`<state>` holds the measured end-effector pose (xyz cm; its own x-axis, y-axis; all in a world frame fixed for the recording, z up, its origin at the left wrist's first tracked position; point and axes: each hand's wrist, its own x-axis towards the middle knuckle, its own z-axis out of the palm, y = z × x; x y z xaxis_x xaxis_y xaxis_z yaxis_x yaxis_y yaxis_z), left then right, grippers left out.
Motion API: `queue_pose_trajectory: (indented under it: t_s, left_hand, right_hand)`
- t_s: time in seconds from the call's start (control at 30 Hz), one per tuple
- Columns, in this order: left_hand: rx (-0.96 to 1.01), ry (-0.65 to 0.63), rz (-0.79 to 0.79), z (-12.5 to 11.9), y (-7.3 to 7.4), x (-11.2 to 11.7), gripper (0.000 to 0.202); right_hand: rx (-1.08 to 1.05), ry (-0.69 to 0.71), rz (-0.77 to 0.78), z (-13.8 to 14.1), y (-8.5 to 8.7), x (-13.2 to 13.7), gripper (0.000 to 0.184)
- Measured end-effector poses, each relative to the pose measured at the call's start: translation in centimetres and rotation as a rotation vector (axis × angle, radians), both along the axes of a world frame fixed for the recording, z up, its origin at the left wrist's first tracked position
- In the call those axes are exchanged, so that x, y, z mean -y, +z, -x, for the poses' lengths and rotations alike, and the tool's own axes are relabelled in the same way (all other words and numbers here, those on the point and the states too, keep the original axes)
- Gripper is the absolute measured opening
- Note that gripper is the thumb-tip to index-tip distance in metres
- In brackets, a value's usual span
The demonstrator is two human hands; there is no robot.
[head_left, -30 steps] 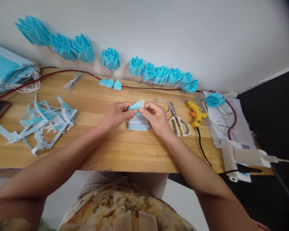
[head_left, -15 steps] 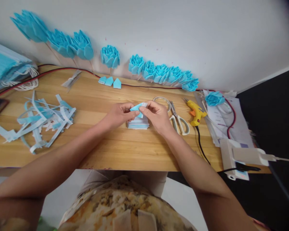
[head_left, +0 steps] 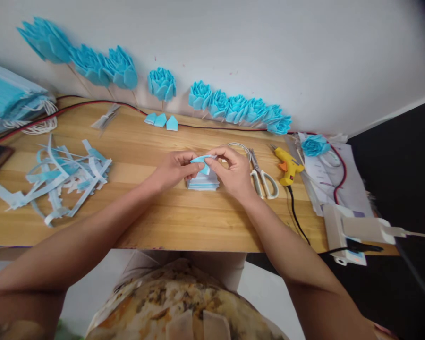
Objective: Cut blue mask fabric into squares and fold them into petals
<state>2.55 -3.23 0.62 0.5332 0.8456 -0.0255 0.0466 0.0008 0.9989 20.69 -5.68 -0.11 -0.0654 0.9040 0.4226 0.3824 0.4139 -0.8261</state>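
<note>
Between my two hands is a small blue fabric piece, partly folded over, with a whitish edge on its right. My left hand pinches its left side between thumb and fingers. On the other side my right hand grips it, thumb across the front. Just beneath lies a stack of cut blue-and-white fabric pieces, its upper part hidden by my hands. Three folded blue petals lie farther back on the wooden table.
Scissors, a partly hidden tape roll and a yellow glue gun lie to the right. Fabric scraps and bundled face masks are at left. Blue fabric flowers line the wall; a power strip sits at the right edge.
The top corner of the blue fabric piece has folded down, and my right fingers have shifted slightly over its upper edge. My left hand keeps its grip.
</note>
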Motion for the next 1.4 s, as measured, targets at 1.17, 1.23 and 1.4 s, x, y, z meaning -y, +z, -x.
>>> queue_pose_trajectory:
  t_s: [1.17,1.23,1.4]
  left_hand:
    - [0.062,0.071,-0.069,-0.1,-0.46,0.08,0.033]
    - [0.066,0.1,-0.071,-0.05,-0.51,-0.01,0.032]
    - [0.055,0.168,-0.088,-0.04,-0.39,-0.03,0.029]
  right_hand:
    - [0.415,-0.025,-0.467,-0.59,-0.3,-0.15,0.033]
    - [0.275,-0.013,-0.315,-0.55,-0.16,-0.07,0.034]
    - [-0.217,0.091,0.19,-0.72,-0.34,-0.28,0.033]
